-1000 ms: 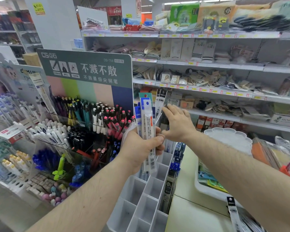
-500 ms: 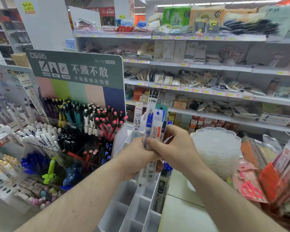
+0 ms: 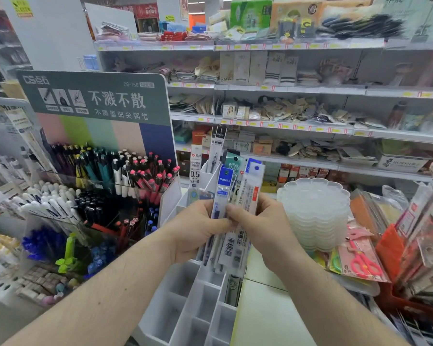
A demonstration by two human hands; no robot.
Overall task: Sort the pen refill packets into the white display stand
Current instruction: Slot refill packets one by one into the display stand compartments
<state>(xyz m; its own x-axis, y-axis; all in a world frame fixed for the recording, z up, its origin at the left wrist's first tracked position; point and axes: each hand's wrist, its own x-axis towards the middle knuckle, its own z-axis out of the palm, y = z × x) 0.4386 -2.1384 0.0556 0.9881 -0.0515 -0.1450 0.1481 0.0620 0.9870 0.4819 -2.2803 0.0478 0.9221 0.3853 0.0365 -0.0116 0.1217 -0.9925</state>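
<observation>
A fanned bundle of pen refill packets (image 3: 231,211) was held upright between both hands above the white display stand (image 3: 185,303). The left hand (image 3: 198,231) was closed around the bundle's left edge, thumb laid across the front, so that grip was gripping the packets. The right hand (image 3: 258,228) was seen pinching the front clear packet with thumb and fingers, its grip likewise closed on the packets. Below the grips, the stand's open compartments were shown, with one dark packet (image 3: 233,290) standing in a compartment on the right side. Beyond the grips, more packets (image 3: 195,171) were stood in the stand's rear slots. To the left of the left grip a pen display (image 3: 105,181) was placed; to the right of the right grip a stack of clear plastic trays (image 3: 315,211) was set on the counter (image 3: 265,318).
</observation>
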